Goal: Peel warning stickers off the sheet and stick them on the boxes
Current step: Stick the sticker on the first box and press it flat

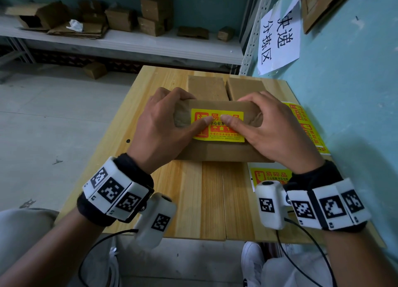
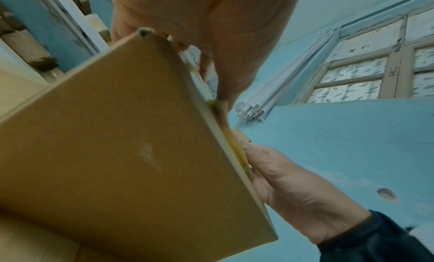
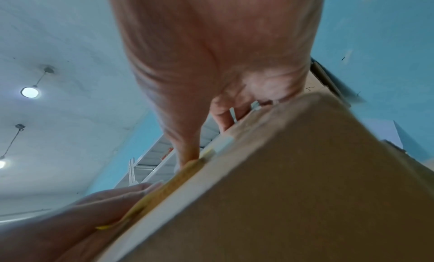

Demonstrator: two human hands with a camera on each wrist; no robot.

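Observation:
A brown cardboard box [image 1: 215, 152] stands on the wooden table [image 1: 193, 200], tipped toward me. A yellow warning sticker [image 1: 217, 134] lies on its upper face. My left hand [image 1: 168, 116] grips the box's left end, fingers curled over the far edge. My right hand [image 1: 269, 125] grips the right end the same way. Both thumbs press on the middle of the sticker, tips almost touching. In the left wrist view the box [image 2: 117, 145] fills the frame with the sticker's edge [image 2: 237, 150] beside it. The right wrist view shows the box [image 3: 305, 173] and the sticker's edge [image 3: 164, 189].
Two more cardboard boxes [image 1: 205, 86] [image 1: 245, 87] stand side by side just behind. A strip of yellow stickers [image 1: 308, 127] lies along the table's right edge and another sticker sheet [image 1: 269, 175] under my right wrist. A blue wall [image 1: 355, 92] runs close on the right; shelves [image 1: 129, 41] hold boxes beyond.

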